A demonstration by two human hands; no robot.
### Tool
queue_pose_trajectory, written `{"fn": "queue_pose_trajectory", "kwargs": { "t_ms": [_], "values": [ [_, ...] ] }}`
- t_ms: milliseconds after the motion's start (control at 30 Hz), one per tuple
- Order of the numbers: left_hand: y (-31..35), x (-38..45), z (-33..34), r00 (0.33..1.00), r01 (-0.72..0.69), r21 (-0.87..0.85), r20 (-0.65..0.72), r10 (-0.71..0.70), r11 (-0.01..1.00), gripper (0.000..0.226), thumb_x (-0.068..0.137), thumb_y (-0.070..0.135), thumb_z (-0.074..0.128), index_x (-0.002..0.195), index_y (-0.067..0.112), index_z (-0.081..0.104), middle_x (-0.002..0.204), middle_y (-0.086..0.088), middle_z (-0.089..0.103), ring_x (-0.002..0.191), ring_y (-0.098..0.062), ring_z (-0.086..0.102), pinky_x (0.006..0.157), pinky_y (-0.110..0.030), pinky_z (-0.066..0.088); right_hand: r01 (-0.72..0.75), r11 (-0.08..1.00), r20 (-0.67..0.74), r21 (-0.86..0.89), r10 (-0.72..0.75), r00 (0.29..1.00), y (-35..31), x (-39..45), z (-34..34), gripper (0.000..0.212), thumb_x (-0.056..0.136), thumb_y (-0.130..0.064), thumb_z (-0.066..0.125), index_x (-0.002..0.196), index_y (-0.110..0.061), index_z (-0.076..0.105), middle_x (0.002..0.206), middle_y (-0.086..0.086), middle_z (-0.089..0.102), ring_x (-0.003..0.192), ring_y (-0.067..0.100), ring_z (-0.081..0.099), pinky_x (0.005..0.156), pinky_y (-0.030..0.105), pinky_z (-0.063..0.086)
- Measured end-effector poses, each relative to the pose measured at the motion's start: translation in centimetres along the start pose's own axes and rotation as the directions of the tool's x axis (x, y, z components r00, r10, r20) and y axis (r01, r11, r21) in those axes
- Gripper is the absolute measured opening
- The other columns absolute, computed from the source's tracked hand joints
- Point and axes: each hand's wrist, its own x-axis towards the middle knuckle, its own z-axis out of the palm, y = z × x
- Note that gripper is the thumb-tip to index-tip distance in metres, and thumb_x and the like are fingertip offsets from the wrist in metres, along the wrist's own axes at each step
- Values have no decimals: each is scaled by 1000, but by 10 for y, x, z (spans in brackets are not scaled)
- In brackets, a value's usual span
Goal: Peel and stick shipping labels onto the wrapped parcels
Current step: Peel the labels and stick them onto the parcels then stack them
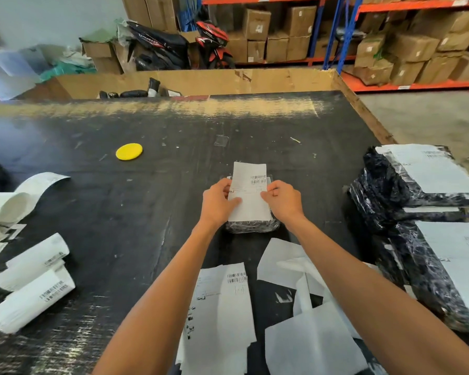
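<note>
Black scuffed table point(152, 212). Yellow disc point(129, 151) far left. Rolled labels point(30, 282) near left. Small wrapped parcel point(252, 226) centre. Loose label sheets point(222, 307) and backing papers point(309, 334) near centre. Labelled black parcels point(423, 212) stacked right.

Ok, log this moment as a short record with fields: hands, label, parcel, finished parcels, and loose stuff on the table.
hands: left hand and right hand pinch the label's side edges
label: white label, barcode at far end, over the small parcel
parcel: small wrapped parcel on the black table
finished parcels: labelled parcels stacked at right
loose: curled labels at left, yellow disc, blank sheets nearby
</note>
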Motion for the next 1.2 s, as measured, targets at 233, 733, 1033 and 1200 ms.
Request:
{"fn": "queue_pose_trajectory", "kwargs": {
  "t_ms": [233,733,1033,1200],
  "values": [
    [-4,-4,-6,993,-104,179,70,93,978,45,85,10,72,128,10,61,118,-9,71,102,-24,68,90,-37,57,88,993,-14,-80,-89,996,3,-7,9,19,85,-20,73,93,-21,56,96,0,67,89,19,63,78,33,53],
    [-19,1,5,918,-391,546,169,359,741,34,97,20,55,128,30,65,144,8,55,142,-21,40,117,-41,24,396,852,25,-342,-413,910,22,-10,12,30,100,-16,53,102,-36,75,118,-17,64,121,17,43,89,32,26],
    [-21,48,12,972,4,258,224,-64,966,60,104,40,42,157,19,25,168,-4,6,153,-27,15,121,-39,16,175,795,239,-581,-39,970,-4,34,4,48,104,-43,32,152,-46,32,167,0,20,149,32,20,116,54,20],
    [-19,33,27,988,81,129,121,-96,988,59,105,36,41,157,16,22,168,0,4,150,-21,23,117,-37,24,-103,915,162,-390,178,971,1,36,5,66,101,-60,32,159,-34,17,157,17,34,142,40,36,111,52,33]
  ]
}}
